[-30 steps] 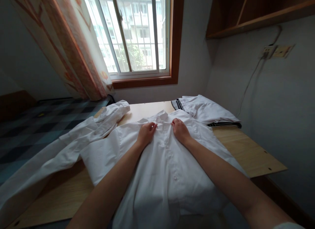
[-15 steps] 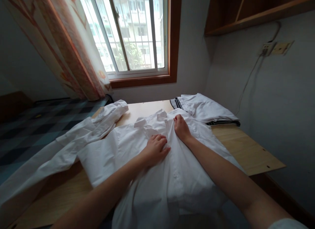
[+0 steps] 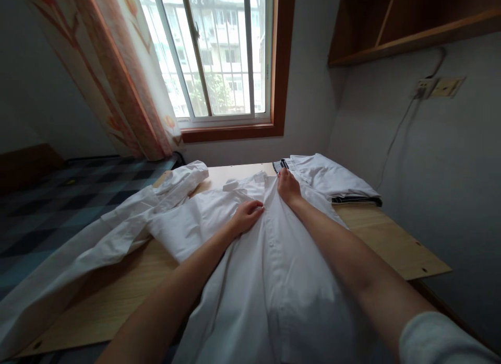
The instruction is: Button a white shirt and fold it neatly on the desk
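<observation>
A white button-up shirt (image 3: pixel 238 275) lies spread over a wooden board (image 3: pixel 379 233), its lower part hanging off the near edge. The collar (image 3: pixel 248 184) is rumpled and points toward the window. One long sleeve (image 3: pixel 129 212) stretches out to the left. My right hand (image 3: pixel 288 185) is closed on the shirt's front near the collar, drawing the cloth up into a ridge. Lower and to the left, my left hand (image 3: pixel 248 216) pinches the fabric beside the button placket (image 3: pixel 271 238).
Folded white clothing with black-striped trim (image 3: pixel 329 176) lies at the board's far right. A bed with a checked cover (image 3: pixel 35 207) is on the left. Beyond stand a curtain (image 3: pixel 136 103) and a barred window (image 3: pixel 219 56). A cable runs from a wall socket (image 3: pixel 426 87).
Both hands have moved slightly away from me, the right one nearer the collar. The shirt front is pulled straighter, and its left side has shifted right, uncovering more board. The view has tilted slightly.
</observation>
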Demonstrator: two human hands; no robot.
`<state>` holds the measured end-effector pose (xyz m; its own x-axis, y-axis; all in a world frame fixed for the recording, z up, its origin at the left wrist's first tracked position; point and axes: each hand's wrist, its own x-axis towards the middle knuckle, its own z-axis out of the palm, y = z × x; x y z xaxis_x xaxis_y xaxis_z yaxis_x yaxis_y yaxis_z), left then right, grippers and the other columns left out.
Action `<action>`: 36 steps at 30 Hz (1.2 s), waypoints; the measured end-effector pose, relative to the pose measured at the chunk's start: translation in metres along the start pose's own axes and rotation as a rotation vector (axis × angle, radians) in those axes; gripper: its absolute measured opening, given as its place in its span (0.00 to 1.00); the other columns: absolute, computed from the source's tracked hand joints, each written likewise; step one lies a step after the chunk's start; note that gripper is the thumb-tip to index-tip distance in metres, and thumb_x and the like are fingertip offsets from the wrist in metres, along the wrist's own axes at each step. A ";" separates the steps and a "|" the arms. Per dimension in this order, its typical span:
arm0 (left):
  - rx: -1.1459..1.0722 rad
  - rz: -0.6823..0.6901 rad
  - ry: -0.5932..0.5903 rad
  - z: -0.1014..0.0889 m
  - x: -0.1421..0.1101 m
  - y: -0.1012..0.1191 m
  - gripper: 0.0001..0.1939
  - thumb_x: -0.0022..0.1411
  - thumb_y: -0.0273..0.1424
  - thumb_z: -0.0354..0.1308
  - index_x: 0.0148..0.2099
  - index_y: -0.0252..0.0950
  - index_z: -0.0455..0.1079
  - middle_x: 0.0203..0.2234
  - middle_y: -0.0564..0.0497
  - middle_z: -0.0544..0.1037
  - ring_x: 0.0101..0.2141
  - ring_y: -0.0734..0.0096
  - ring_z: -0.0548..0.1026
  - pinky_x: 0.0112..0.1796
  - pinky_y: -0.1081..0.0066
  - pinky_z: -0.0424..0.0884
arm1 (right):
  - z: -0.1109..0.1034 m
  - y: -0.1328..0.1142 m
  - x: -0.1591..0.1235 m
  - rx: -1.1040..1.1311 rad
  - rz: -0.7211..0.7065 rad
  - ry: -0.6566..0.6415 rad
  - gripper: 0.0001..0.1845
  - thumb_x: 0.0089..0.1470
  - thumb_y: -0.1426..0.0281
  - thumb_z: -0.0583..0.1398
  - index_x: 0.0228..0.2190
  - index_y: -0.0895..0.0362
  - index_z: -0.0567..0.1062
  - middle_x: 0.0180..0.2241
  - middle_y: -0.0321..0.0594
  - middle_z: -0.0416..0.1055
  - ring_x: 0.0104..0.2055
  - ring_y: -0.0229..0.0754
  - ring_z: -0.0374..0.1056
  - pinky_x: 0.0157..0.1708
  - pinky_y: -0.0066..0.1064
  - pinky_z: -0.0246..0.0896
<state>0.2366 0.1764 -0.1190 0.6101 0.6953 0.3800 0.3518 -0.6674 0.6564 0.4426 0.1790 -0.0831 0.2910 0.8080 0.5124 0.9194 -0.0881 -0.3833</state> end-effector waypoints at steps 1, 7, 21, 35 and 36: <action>-0.037 -0.028 0.029 0.000 0.004 -0.004 0.15 0.62 0.39 0.53 0.42 0.37 0.75 0.37 0.49 0.79 0.39 0.64 0.75 0.45 0.67 0.70 | -0.002 -0.005 0.010 -0.040 -0.021 -0.017 0.12 0.67 0.71 0.45 0.44 0.60 0.66 0.46 0.52 0.70 0.47 0.49 0.66 0.41 0.36 0.60; -0.063 -0.088 0.149 -0.007 0.023 -0.022 0.14 0.61 0.38 0.54 0.43 0.36 0.74 0.35 0.50 0.80 0.37 0.65 0.75 0.40 0.70 0.70 | -0.007 -0.045 0.042 -0.099 0.048 -0.100 0.15 0.66 0.74 0.45 0.49 0.61 0.67 0.49 0.55 0.70 0.50 0.51 0.66 0.45 0.40 0.62; -0.067 -0.090 0.177 -0.014 0.043 -0.040 0.13 0.56 0.40 0.60 0.35 0.35 0.78 0.31 0.48 0.82 0.33 0.65 0.77 0.37 0.71 0.70 | 0.013 -0.029 -0.076 0.064 -0.019 -0.309 0.15 0.62 0.65 0.56 0.49 0.58 0.71 0.49 0.48 0.72 0.53 0.47 0.65 0.52 0.36 0.56; 0.260 -0.087 0.110 -0.022 0.024 -0.026 0.10 0.57 0.38 0.59 0.36 0.37 0.76 0.31 0.48 0.80 0.34 0.62 0.75 0.38 0.68 0.68 | 0.016 -0.023 -0.071 -0.058 0.007 -0.258 0.09 0.63 0.69 0.55 0.41 0.60 0.73 0.46 0.51 0.70 0.51 0.49 0.63 0.50 0.36 0.58; 0.229 -0.082 0.094 -0.024 0.022 -0.028 0.11 0.57 0.39 0.59 0.37 0.37 0.76 0.31 0.49 0.80 0.34 0.63 0.74 0.37 0.68 0.67 | 0.016 -0.023 -0.071 -0.050 0.015 -0.253 0.10 0.63 0.69 0.55 0.41 0.60 0.73 0.46 0.51 0.70 0.50 0.49 0.63 0.50 0.36 0.58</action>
<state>0.2231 0.2167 -0.1136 0.5078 0.7642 0.3977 0.5554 -0.6433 0.5270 0.3969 0.1326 -0.1228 0.2352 0.9259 0.2957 0.9292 -0.1250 -0.3478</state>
